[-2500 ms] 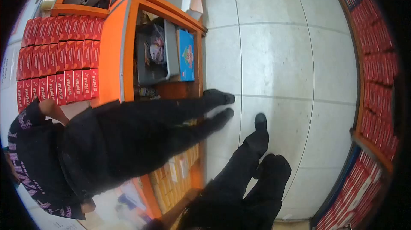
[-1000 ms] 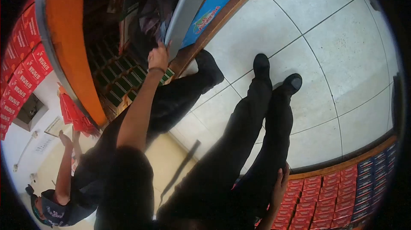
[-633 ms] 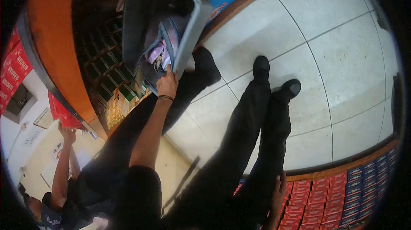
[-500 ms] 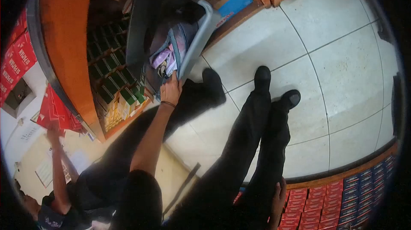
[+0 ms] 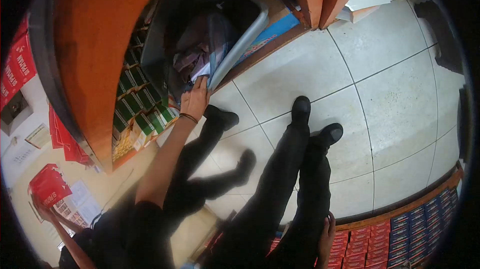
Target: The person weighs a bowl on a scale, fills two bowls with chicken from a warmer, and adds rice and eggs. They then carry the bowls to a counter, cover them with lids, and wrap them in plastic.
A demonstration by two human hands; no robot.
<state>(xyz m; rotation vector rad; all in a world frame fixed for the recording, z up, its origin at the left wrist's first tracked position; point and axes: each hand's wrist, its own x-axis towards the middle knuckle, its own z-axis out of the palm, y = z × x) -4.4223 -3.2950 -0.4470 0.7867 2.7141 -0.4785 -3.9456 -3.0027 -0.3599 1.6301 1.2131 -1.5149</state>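
My left hand, with a dark band at the wrist, reaches to the near corner of a grey plastic bin. Its fingers are bent over the rim, with the fingertips beside the contents. Inside the bin lies a dark bag with a clear or bluish edge and crumpled purple-and-white wrapping; much of the interior is in shadow. Low in the view, my right hand rests against my dark trouser leg. Its visible fingers are extended, and nothing shows in them.
Green boxes fill a shelf beside an orange panel. At left, a co-worker's hands hold a red packet; their shoe is near the bin. Red boxes and blue boxes line a lower-right shelf. Tiled floor.
My view has shifted, and the bin looks larger. My left hand stays at its rim. The co-worker has shifted their legs and now holds a red packet away from the hanging ones.
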